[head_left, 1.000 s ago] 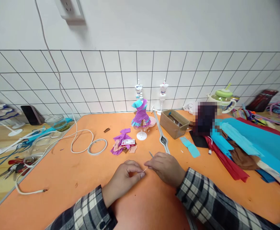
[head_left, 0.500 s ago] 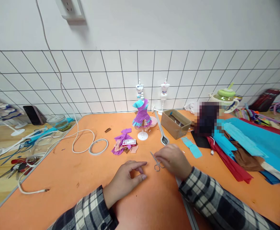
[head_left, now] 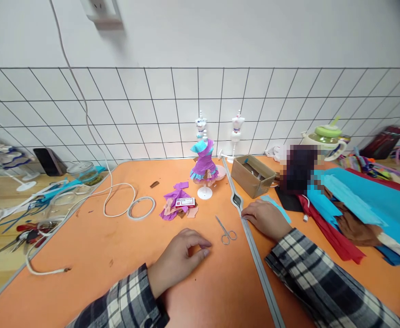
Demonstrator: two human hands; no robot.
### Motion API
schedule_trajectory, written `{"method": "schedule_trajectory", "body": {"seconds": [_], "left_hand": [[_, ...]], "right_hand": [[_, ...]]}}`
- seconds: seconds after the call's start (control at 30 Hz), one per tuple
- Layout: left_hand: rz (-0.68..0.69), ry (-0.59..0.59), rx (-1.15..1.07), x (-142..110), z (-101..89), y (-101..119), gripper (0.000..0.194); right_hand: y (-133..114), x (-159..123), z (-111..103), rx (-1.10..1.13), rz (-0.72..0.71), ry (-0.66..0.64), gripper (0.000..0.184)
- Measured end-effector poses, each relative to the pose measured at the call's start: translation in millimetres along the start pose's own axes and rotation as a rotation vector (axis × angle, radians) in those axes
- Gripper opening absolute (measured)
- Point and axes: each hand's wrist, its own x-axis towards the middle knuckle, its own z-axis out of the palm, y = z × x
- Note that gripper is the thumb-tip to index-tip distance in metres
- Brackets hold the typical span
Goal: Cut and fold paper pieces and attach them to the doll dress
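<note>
My left hand [head_left: 182, 256] rests on the orange table [head_left: 117, 246] with its fingers curled under and the thumb against them; whatever is inside is hidden. Small silver scissors [head_left: 225, 230] lie loose on the table between my hands, touched by neither. My right hand [head_left: 264, 218] lies flat, fingers stretched, just right of the metal strip [head_left: 256, 259], partly covering a light blue paper strip [head_left: 282, 210]. Beyond the scissors, a small mannequin in a purple and blue paper dress [head_left: 203, 163] stands on a white stand.
Purple paper scraps with a small red and white box [head_left: 179, 205] lie near a white tape ring [head_left: 140, 208] and a white cable [head_left: 114, 200]. A cardboard box [head_left: 252, 175], a bare white mannequin [head_left: 236, 130], a green-lidded kettle [head_left: 325, 136] and blue and red paper sheets [head_left: 357, 200] fill the right.
My hands have come apart. The right hand let go of the scissors, which now lie on the table, and moved right onto the blue paper strip. The left hand's fingers have curled in.
</note>
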Motion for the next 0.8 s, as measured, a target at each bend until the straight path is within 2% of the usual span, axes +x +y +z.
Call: {"method": "schedule_trajectory", "body": {"seconds": [0.27, 0.57, 0.8], "left_hand": [[0.026, -0.023, -0.002, -0.1, 0.3, 1.5, 0.015], [0.04, -0.008, 0.009, 0.9, -0.6, -1.6, 0.015], [0.036, -0.019, 0.012, 0.9, 0.3, -0.9, 0.016]], "right_hand": [[-4.7, -5.8, -10.8, 0.016, 0.001, -0.023, 0.028], [-0.7, -4.8, -5.5, 0.001, 0.073, 0.002, 0.029], [-3.0, -4.0, -1.8, 0.023, 0.042, -0.025, 0.033]]}}
